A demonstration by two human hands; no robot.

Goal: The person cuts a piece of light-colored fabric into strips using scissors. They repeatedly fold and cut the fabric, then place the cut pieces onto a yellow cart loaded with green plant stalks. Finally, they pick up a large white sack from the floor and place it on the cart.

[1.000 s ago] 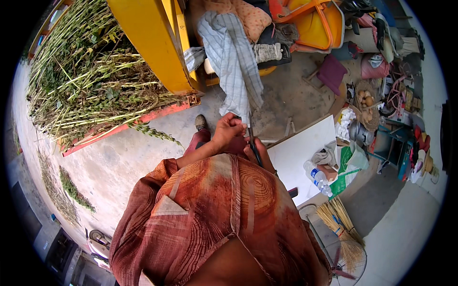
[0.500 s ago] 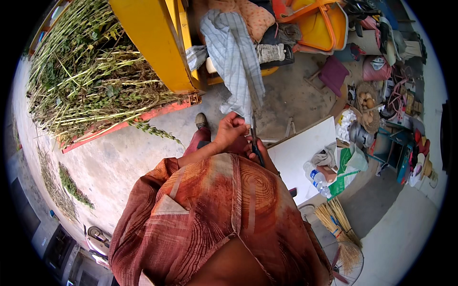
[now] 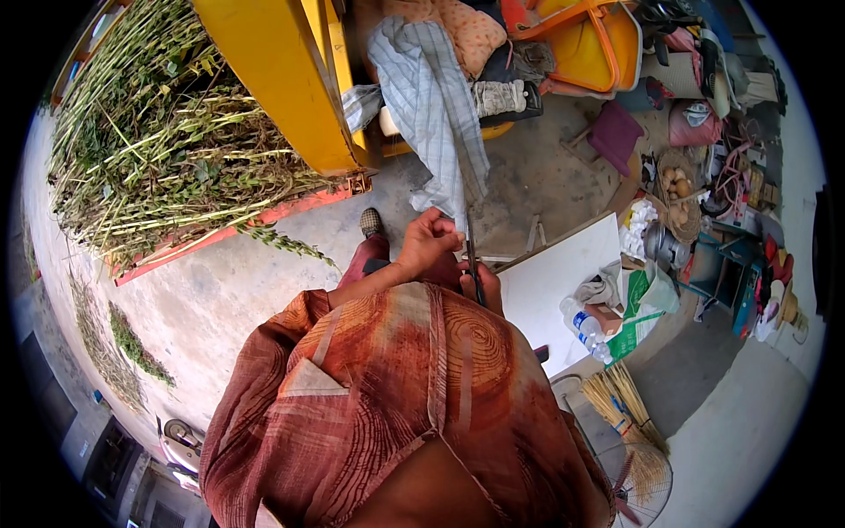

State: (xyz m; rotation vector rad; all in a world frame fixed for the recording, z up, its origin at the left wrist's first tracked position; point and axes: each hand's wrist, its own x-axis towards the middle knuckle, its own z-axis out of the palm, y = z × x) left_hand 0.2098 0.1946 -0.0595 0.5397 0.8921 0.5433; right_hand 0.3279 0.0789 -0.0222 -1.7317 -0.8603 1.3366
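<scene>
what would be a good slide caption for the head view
Person's left hand grips the hanging striped cloth while the right hand holds scissors against it.

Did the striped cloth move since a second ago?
No. The striped cloth hangs in the same spot beside the yellow machine, its lower end at the left hand.

You have two hands in view: your left hand [image 3: 429, 239] and your right hand [image 3: 482, 283]. Between them runs one dark thin tool [image 3: 471, 255]. One striped grey cloth [image 3: 431, 97] hangs ahead of you. There is one white table [image 3: 563, 282], one plastic bottle [image 3: 584, 329] on it, two straw brooms [image 3: 627, 414], one yellow wheelbarrow [image 3: 591, 40], one purple stool [image 3: 613, 136] and one heap of cut green stalks [image 3: 167, 150].
</scene>
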